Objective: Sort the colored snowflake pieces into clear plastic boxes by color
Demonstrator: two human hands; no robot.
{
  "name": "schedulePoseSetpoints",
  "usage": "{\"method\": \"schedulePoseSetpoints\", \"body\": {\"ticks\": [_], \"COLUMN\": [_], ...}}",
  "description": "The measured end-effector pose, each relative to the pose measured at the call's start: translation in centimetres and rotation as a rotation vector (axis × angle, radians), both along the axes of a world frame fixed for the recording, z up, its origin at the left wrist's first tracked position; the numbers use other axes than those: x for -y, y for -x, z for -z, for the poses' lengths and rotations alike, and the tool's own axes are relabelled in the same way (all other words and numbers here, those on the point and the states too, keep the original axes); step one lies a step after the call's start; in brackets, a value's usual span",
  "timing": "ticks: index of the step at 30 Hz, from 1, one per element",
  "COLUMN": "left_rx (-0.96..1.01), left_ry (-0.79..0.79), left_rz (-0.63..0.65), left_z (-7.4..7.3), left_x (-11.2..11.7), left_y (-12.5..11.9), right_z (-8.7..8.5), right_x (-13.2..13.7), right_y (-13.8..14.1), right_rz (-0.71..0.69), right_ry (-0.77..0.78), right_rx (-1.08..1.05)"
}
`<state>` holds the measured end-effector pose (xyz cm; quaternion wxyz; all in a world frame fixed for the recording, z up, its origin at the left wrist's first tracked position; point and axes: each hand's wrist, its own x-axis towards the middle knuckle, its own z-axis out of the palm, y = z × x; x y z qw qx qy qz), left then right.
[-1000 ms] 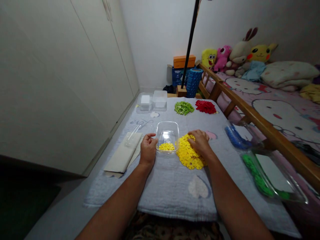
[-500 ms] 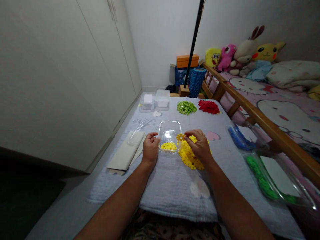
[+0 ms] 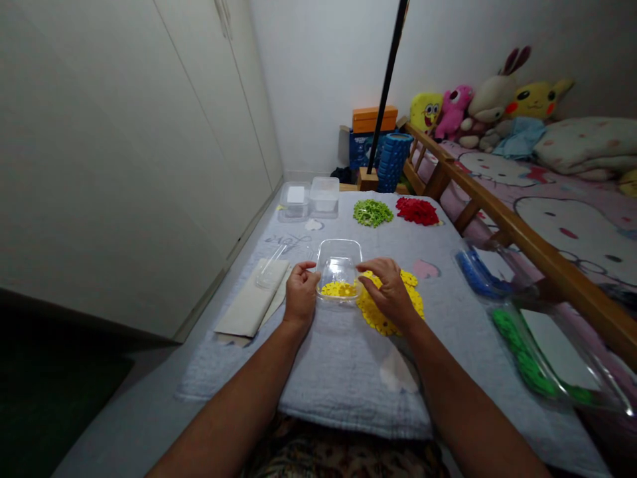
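A clear plastic box [image 3: 340, 247] stands on the cloth in front of me, with several yellow snowflake-shaped plastic discs [image 3: 334, 289] on its floor. My left hand [image 3: 301, 289] is closed at the box's left side, thumb and fingers gripping the wall. At the right side of the box is my right hand [image 3: 389, 291], thumb and forefinger apart with nothing seen between them. Below and behind that hand spreads a pile of yellow discs [image 3: 381, 322], partly hidden by it.
Green [image 3: 373, 213] and red piles [image 3: 417, 211] lie at the back. Two clear containers [image 3: 324, 196] stand back left; a clear lid [image 3: 273, 265] overlaps folded paper [image 3: 251, 305]. Boxes of blue pieces [image 3: 480, 272] and green pieces [image 3: 527, 362] sit right, beside a wooden bed rail [image 3: 537, 249].
The yellow disc held in my right fingertips has been let go at the box. My right thumb and forefinger have parted. My left hand stays at the box's left side.
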<state>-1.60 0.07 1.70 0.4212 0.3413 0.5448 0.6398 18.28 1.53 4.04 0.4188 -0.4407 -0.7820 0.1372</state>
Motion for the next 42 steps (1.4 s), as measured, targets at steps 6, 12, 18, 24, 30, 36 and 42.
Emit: {"method": "schedulePoseSetpoints", "body": {"ticks": [6, 12, 18, 24, 30, 36, 42], "left_rx": [-0.011, -0.004, -0.008, -0.002, -0.018, -0.002, -0.011], "left_ry": [0.001, 0.005, -0.003, -0.008, -0.001, -0.01, -0.001], "left_rz": [0.002, 0.002, 0.001, -0.028, -0.038, -0.068, -0.064], "left_z": [0.2, 0.3, 0.5, 0.9, 0.9, 0.9, 0.9], "left_x": [-0.1, 0.0, -0.1, -0.2, -0.3, -0.2, -0.3], "left_y": [0.1, 0.1, 0.2, 0.4, 0.5, 0.6, 0.5], "right_z": [1.0, 2.7, 3.6, 3.3, 2.8, 1.4, -0.1], "right_x": [-2.2, -2.7, -2.0, -2.0, -2.2, -2.2, -0.7], "right_y": [-3.3, -3.4, -2.1, -1.9, -2.3, -2.6, -1.1], "right_rz": [0.23, 0.207, 0.103, 0.128, 0.179, 0.234, 0.145], "right_ry": [0.026, 0.09, 0.067, 0.108, 0.185, 0.228, 0.087], "right_rx": [-0.004, 0.244, 0.453, 0.413, 0.239, -0.162, -0.258]}}
